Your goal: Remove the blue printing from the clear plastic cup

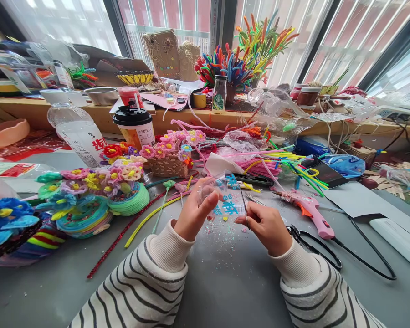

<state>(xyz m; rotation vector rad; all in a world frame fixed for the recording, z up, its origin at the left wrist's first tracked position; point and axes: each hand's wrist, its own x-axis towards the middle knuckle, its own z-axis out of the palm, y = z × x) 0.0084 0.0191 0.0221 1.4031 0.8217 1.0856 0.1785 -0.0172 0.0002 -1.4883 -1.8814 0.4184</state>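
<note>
A clear plastic cup (230, 196) with blue print is held tilted on its side above the grey table. My left hand (196, 207) is wrapped round its left end, thumb on top. At the cup's right edge, my right hand (264, 225) pinches the rim between thumb and fingers. Small glitter-like bits (225, 248) lie on the table below the cup. A pink glue gun (310, 209) rests to the right of my right hand, and a yellow pipe cleaner (150, 217) lies left of my left hand.
Fuzzy flower crafts (128, 196) stand at the left, near a plastic bottle (77, 132) and a paper cup (135, 127). Bundled pipe cleaners (256, 166) lie behind the hands. Black-handled pliers or scissors (314, 246) and the glue gun's cable (365, 269) are at the right.
</note>
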